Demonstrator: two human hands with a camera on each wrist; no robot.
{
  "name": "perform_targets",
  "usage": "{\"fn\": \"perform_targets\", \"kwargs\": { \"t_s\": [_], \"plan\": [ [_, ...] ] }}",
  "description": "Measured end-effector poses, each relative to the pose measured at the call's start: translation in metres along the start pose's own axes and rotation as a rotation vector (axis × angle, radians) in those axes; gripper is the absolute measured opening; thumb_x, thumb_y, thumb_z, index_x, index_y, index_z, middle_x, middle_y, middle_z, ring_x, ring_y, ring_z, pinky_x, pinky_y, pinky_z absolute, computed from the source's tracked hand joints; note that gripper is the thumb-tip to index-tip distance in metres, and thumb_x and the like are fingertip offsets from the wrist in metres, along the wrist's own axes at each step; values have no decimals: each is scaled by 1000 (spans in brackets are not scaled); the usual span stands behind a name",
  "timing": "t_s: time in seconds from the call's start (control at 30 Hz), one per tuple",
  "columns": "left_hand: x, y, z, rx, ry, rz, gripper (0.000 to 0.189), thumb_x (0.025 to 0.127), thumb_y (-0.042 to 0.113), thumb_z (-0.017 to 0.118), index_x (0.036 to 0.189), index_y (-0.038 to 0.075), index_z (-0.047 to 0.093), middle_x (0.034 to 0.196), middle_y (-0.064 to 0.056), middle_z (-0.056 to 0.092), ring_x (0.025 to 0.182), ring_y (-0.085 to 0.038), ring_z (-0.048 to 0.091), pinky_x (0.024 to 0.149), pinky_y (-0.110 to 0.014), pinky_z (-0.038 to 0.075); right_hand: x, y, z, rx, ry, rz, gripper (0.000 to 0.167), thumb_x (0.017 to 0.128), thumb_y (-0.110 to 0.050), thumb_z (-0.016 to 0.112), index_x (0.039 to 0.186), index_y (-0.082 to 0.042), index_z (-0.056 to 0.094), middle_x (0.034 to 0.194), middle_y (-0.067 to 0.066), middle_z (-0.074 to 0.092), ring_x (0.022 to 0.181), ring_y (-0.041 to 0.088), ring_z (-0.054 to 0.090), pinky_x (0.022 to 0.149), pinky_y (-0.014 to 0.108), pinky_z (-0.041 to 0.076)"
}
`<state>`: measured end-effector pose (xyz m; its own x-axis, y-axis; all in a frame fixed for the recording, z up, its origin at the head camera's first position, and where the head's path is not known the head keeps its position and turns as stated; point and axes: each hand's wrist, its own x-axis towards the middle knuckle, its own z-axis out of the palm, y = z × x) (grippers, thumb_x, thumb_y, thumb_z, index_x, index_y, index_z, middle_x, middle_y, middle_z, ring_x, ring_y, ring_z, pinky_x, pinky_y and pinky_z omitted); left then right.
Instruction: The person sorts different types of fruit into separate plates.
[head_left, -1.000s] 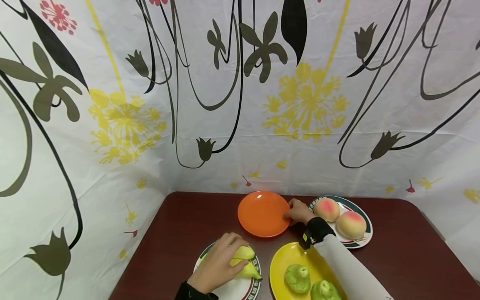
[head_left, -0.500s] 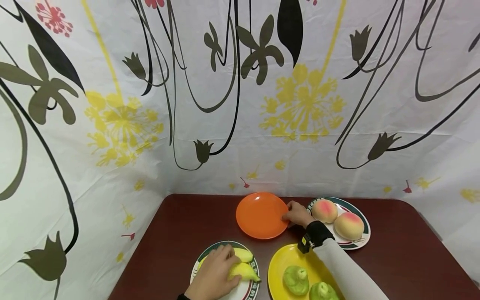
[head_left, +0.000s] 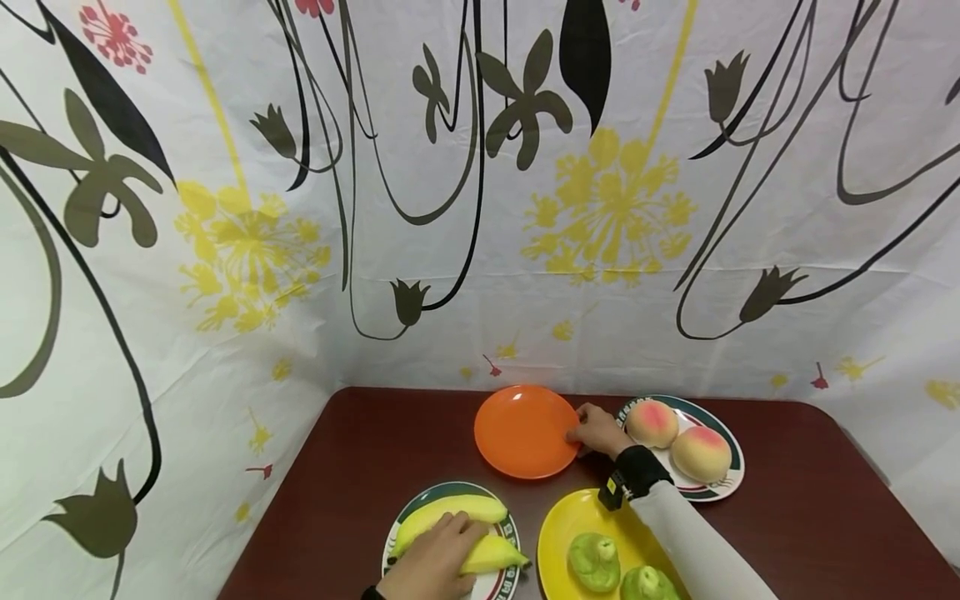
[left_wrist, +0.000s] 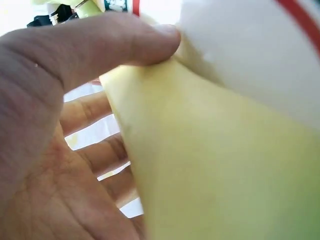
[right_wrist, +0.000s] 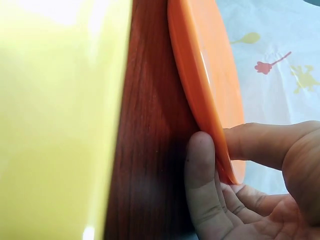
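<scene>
My left hand grips the nearer yellow banana, thumb on one side and fingers on the other in the left wrist view. A second banana lies just beyond it, on the same white plate with a green patterned rim. Farther back, my right hand pinches the right edge of an orange plate. In the right wrist view a thumb presses the plate's upper face, with other fingers beneath the rim.
A yellow plate with two green vegetables lies below the right forearm. Two peaches sit on a green-rimmed plate at the back right. A patterned cloth hangs behind the dark red table.
My left hand has shifted toward me over the bananas, so the far banana shows fully and the nearer one is in its grasp. The right hand keeps its hold on the orange plate.
</scene>
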<state>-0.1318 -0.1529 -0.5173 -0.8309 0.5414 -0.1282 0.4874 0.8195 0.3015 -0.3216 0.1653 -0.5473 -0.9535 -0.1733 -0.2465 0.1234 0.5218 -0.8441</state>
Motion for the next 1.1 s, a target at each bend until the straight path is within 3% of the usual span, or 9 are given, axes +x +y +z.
{"fn": "perform_targets", "kwargs": {
  "t_s": [0.17, 0.27, 0.37, 0.5, 0.6, 0.67, 0.8, 0.93, 1.1],
  "plan": [
    [8, 6, -28, -66, 90, 71, 53, 83, 21, 81, 132, 28, 62, 101, 12, 50, 80, -3, 43, 65, -22, 40, -5, -3, -2, 8, 0, -1, 43, 92, -5, 73, 126, 10, 52, 101, 22, 66, 65, 20, 69, 66, 36, 63],
    [24, 6, -55, -74, 207, 163, 55, 85, 22, 79, 137, 28, 60, 105, 8, 51, 74, -3, 45, 60, -19, 41, -10, -7, -3, 10, 0, -11, 44, 93, -5, 73, 128, 10, 52, 103, 22, 66, 67, 21, 69, 67, 37, 64],
    [52, 2, -82, -39, 314, 215, 62, 90, 25, 76, 149, 24, 56, 109, 5, 55, 67, -4, 42, 56, -17, 37, -13, -9, -4, -6, 0, -28, 44, 94, -6, 73, 129, 11, 51, 104, 23, 66, 67, 21, 70, 68, 38, 64],
    [103, -5, -102, 9, 416, 204, 65, 94, 28, 74, 155, 19, 51, 100, 3, 59, 66, -8, 44, 58, -22, 38, -10, -6, -6, -13, 8, -28, 44, 95, -7, 73, 130, 10, 52, 104, 22, 67, 68, 21, 70, 67, 38, 63],
    [147, -12, -99, 7, 396, 154, 63, 96, 28, 75, 153, 19, 50, 97, 3, 62, 72, -13, 51, 63, -27, 45, -7, -4, -6, -15, 11, -28, 45, 95, -7, 73, 131, 10, 52, 104, 22, 67, 68, 21, 70, 67, 38, 63],
    [175, -16, -89, 21, 358, 114, 61, 97, 31, 76, 151, 18, 51, 106, 3, 65, 79, -13, 56, 70, -28, 49, -5, -4, -7, -21, 19, -20, 46, 95, -7, 73, 132, 10, 52, 105, 22, 67, 67, 20, 70, 66, 37, 63],
    [213, -27, -61, 56, 299, -4, 56, 97, 38, 79, 143, 17, 56, 112, -1, 70, 83, -15, 60, 75, -32, 53, -5, -5, -6, -26, 26, -27, 48, 94, -7, 73, 134, 10, 52, 106, 23, 67, 67, 20, 70, 66, 36, 63],
    [227, -36, -36, 46, 252, -103, 54, 95, 37, 80, 138, 13, 58, 111, -2, 71, 84, -18, 64, 76, -36, 55, -7, -6, -3, -15, 18, -44, 48, 94, -7, 73, 133, 12, 52, 104, 23, 66, 66, 22, 70, 66, 37, 63],
    [228, -42, -17, 46, 235, -93, 58, 95, 32, 78, 142, 6, 56, 119, -8, 72, 93, -23, 68, 86, -41, 60, -9, -3, 1, -11, 18, -40, 47, 94, -7, 74, 133, 10, 53, 102, 19, 67, 65, 20, 69, 66, 36, 62]
  ]
}}
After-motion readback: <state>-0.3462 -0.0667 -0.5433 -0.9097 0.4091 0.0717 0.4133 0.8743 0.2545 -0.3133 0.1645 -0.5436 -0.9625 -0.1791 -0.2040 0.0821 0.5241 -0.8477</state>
